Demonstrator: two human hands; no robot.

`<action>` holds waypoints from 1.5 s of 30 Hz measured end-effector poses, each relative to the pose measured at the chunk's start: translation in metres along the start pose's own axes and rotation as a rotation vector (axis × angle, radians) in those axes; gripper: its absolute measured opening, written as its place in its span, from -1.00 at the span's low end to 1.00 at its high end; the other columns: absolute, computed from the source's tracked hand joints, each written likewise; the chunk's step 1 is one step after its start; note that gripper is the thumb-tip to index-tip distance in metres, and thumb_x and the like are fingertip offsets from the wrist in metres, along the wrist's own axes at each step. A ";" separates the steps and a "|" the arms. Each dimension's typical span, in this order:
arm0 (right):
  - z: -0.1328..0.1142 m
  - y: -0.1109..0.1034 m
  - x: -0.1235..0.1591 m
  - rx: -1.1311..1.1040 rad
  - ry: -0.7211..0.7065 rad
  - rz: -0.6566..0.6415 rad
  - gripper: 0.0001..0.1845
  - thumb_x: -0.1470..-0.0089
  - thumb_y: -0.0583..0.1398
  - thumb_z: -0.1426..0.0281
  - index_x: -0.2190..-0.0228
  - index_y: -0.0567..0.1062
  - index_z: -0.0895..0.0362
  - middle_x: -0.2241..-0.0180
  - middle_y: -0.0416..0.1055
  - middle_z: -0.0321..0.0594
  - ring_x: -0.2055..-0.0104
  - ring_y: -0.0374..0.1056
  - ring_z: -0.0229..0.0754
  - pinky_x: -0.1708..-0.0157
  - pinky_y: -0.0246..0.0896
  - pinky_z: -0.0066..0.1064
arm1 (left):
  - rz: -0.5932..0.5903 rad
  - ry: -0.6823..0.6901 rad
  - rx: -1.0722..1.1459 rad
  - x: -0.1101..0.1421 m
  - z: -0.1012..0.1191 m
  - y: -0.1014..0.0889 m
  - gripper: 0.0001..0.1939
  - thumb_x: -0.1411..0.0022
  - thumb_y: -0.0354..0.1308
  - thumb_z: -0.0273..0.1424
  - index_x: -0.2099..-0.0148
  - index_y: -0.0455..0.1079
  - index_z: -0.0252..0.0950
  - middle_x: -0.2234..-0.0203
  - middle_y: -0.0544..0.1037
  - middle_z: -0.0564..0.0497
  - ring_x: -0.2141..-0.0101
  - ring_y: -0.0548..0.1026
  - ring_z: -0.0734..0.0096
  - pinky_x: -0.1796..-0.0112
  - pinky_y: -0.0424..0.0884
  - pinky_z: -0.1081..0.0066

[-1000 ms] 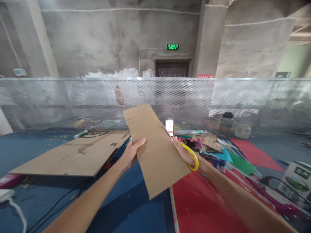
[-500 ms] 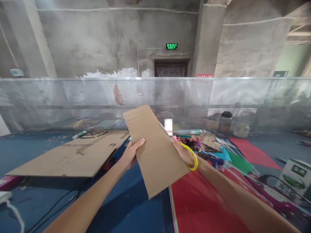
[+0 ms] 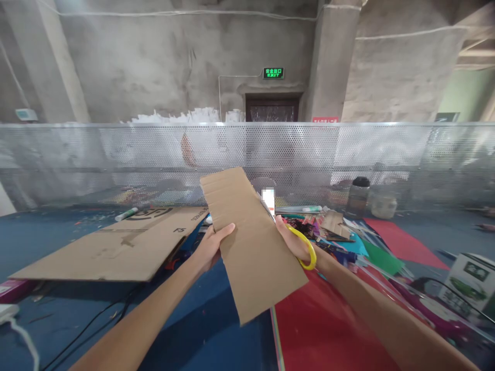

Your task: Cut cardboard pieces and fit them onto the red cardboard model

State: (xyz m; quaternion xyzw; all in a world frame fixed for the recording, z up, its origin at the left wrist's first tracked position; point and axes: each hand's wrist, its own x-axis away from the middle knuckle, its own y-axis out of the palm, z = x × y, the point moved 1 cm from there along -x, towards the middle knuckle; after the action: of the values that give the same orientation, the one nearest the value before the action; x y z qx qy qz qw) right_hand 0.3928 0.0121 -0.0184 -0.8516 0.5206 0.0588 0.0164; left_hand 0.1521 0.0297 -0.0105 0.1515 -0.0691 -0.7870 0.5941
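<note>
A brown cardboard piece (image 3: 251, 247) is held up, tilted, in the middle of the view. My left hand (image 3: 216, 242) grips its left edge, thumb on the front face and fingers behind. By the right edge, my right hand (image 3: 292, 239) is closed around yellow-handled scissors (image 3: 311, 252); one handle loop shows beside the wrist. The blades run up along the cardboard's right edge and are mostly hidden behind it. Whether they touch the cardboard I cannot tell. The right fingers are largely out of sight.
A large printed cardboard sheet (image 3: 112, 247) lies at left with a marker (image 3: 126, 214) beyond it. Red sheets (image 3: 325, 324) lie under my right arm. Coloured scraps, a dark-lidded bottle (image 3: 359, 196), a jar (image 3: 383, 205) and a box (image 3: 469, 288) stand right. A perforated metal screen (image 3: 154, 149) spans the back.
The cardboard piece has shifted slightly right and down, and my left hand has moved a little right with it. My right hand and the scissors are almost unmoved.
</note>
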 end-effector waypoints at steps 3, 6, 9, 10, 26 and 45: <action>0.006 -0.004 -0.002 0.052 -0.035 0.030 -0.13 -0.24 -0.14 -0.26 -0.09 0.56 0.08 0.06 0.61 -0.06 -0.05 0.52 0.08 -0.20 0.25 0.07 | -0.002 0.004 0.002 0.000 -0.001 -0.001 -0.56 -0.16 0.39 -0.30 -0.06 0.51 -0.36 0.09 0.67 -0.21 0.14 0.65 0.04 0.26 0.60 0.28; 0.005 -0.003 -0.003 0.062 -0.044 0.029 -0.12 -0.22 -0.13 -0.28 -0.09 0.55 0.08 0.07 0.61 -0.04 -0.06 0.50 0.13 -0.17 0.27 0.10 | 0.006 0.005 0.008 0.000 -0.003 0.000 -0.55 -0.16 0.39 -0.29 -0.06 0.50 -0.36 0.09 0.66 -0.21 0.14 0.65 0.04 0.24 0.60 0.27; -0.001 -0.001 -0.001 0.045 -0.061 0.010 -0.16 -0.24 -0.11 -0.25 -0.05 0.56 0.10 0.13 0.62 -0.05 -0.03 0.51 0.09 -0.13 0.32 0.03 | 0.017 -0.013 0.027 -0.001 -0.004 -0.001 -0.54 -0.15 0.40 -0.30 -0.07 0.49 -0.35 0.07 0.66 -0.21 0.13 0.65 0.04 0.22 0.60 0.26; -0.003 0.000 -0.001 0.042 -0.069 0.004 -0.18 -0.25 -0.10 -0.24 -0.03 0.57 0.10 0.17 0.63 -0.07 0.02 0.54 0.06 -0.10 0.36 0.00 | 0.013 -0.027 0.034 -0.001 -0.003 -0.001 -0.53 -0.14 0.40 -0.30 -0.07 0.49 -0.35 0.07 0.66 -0.21 0.14 0.65 0.04 0.21 0.60 0.26; -0.006 0.004 0.003 0.082 -0.035 -0.014 -0.14 -0.23 -0.09 -0.26 -0.04 0.56 0.14 0.09 0.60 -0.02 -0.01 0.52 0.11 -0.13 0.30 0.08 | 0.041 0.042 0.025 -0.011 0.005 -0.014 -0.60 -0.13 0.40 -0.32 -0.01 0.53 -0.35 0.08 0.66 -0.22 0.19 0.67 0.08 0.22 0.60 0.27; -0.011 0.008 0.005 -0.060 0.033 -0.021 -0.16 -0.29 -0.15 -0.20 -0.14 0.51 0.12 0.09 0.61 -0.02 0.02 0.55 0.08 -0.13 0.32 0.09 | 0.021 0.012 0.017 -0.006 0.006 -0.010 -0.61 -0.10 0.41 -0.30 0.04 0.53 -0.36 0.12 0.67 -0.23 0.13 0.65 0.02 0.13 0.58 0.20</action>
State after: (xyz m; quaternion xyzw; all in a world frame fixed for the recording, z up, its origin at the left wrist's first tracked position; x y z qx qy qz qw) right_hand 0.3887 0.0032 -0.0074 -0.8581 0.5097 0.0603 -0.0170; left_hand 0.1423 0.0381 -0.0072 0.1604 -0.0739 -0.7791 0.6015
